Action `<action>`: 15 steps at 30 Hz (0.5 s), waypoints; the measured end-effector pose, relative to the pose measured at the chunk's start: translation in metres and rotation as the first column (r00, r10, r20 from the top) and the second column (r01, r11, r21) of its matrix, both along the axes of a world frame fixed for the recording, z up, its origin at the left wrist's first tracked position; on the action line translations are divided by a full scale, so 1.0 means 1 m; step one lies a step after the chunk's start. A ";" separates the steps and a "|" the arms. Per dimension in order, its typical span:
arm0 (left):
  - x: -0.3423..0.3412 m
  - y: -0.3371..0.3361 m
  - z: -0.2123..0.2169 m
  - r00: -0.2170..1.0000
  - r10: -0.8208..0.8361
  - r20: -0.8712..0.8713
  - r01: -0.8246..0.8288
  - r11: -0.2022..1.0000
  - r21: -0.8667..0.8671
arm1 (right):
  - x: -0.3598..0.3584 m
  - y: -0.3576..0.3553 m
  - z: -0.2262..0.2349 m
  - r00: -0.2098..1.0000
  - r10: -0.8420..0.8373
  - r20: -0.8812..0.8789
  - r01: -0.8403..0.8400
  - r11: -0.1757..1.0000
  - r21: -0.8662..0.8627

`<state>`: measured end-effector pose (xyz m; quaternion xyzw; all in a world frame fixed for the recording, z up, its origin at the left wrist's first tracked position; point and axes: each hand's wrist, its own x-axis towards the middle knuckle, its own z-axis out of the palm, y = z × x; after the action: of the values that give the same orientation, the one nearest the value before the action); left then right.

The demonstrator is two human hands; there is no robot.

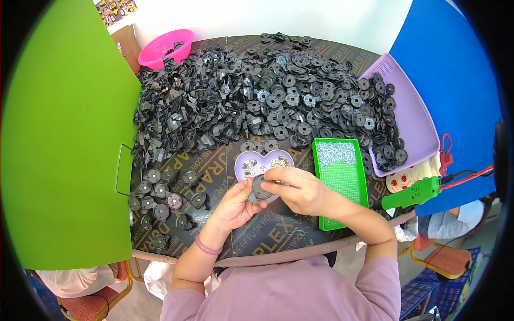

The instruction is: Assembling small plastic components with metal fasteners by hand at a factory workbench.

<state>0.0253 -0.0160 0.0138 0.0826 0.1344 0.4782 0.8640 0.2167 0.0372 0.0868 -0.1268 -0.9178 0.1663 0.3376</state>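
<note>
A dark round plastic part (261, 187) is held in front of my chest. My left hand (234, 206) grips it from the left and below. My right hand (301, 191) has its fingers closed together on the part's upper right side; whether they also pinch something small is hidden. Just beyond my hands is a lavender heart-shaped dish (240, 161) with small metal pieces in both lobes. Several loose round black parts (248, 146) lie behind the dish. A green tray (342, 187) to the right has many tiny silvery pieces at its far end.
Black plastic parts (214, 96) are heaped across the back. Several round assemblies (159, 190) lie at left. A pink basket (160, 45) stands back left, a lavender basket (415, 117) at right. A green corded power tool (412, 193) is beside the tray. Green (69, 134) and blue (455, 96) panels flank the table.
</note>
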 end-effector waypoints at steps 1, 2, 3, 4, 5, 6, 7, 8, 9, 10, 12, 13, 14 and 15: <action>-0.001 0.000 -0.001 1.000 0.008 0.002 -0.008 1.000 0.002 | 0.000 0.000 0.001 1.000 0.002 0.001 -0.002 1.000 0.000; -0.001 0.000 -0.002 1.000 0.016 0.004 -0.016 1.000 0.004 | 0.000 -0.001 0.004 1.000 0.020 0.021 -0.020 1.000 0.008; -0.001 0.000 -0.001 1.000 0.017 0.005 -0.018 1.000 0.003 | 0.000 -0.002 0.006 0.998 0.038 0.041 -0.039 0.999 0.016; 0.000 0.000 0.000 1.000 0.014 -0.001 -0.014 1.000 0.018 | 0.001 -0.002 0.004 0.998 0.037 0.041 -0.038 0.999 0.017; 0.001 0.000 0.000 1.000 0.010 -0.007 -0.010 0.999 0.033 | 0.001 -0.004 0.000 0.999 0.029 0.018 -0.029 1.000 -0.011; 0.002 0.000 -0.001 1.000 0.010 -0.007 -0.009 0.999 0.034 | 0.002 -0.005 -0.003 1.000 0.021 -0.004 -0.021 0.999 -0.039; 0.002 0.000 -0.003 1.000 0.002 -0.020 -0.001 0.999 0.047 | 0.002 -0.005 -0.004 1.000 0.021 -0.005 -0.021 0.999 -0.039; 0.001 0.000 -0.006 0.999 -0.006 -0.033 0.008 0.998 0.061 | 0.002 -0.006 -0.004 1.000 0.008 -0.001 -0.008 0.999 -0.033; 0.001 0.000 -0.007 0.999 -0.006 -0.034 0.008 0.998 0.061 | 0.002 -0.006 -0.005 1.000 -0.005 0.002 0.005 1.000 -0.026; 0.001 0.000 -0.008 0.995 0.010 -0.098 -0.002 0.997 0.081 | 0.002 -0.005 -0.006 1.000 -0.007 0.001 0.007 1.000 -0.025; 0.000 0.001 -0.007 0.986 0.024 -0.163 -0.007 0.995 0.102 | 0.003 -0.005 -0.009 0.997 0.033 -0.068 -0.032 0.999 0.010; -0.001 0.001 -0.005 0.986 0.009 -0.164 0.017 0.988 0.155 | 0.004 -0.006 -0.009 0.997 0.032 -0.069 -0.032 0.999 0.010; -0.001 0.001 -0.003 0.986 -0.006 -0.164 0.041 0.977 0.207 | 0.004 -0.007 -0.008 0.996 0.035 -0.082 -0.031 0.998 0.048; 0.000 0.000 -0.001 0.986 -0.007 -0.164 0.041 0.977 0.208 | 0.005 -0.008 -0.008 0.995 0.037 -0.095 -0.029 0.996 0.085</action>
<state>0.0252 -0.0156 0.0127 0.2139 0.1521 0.4708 0.8423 0.2217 0.0292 0.0792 -0.0891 -0.9086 0.1394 0.3836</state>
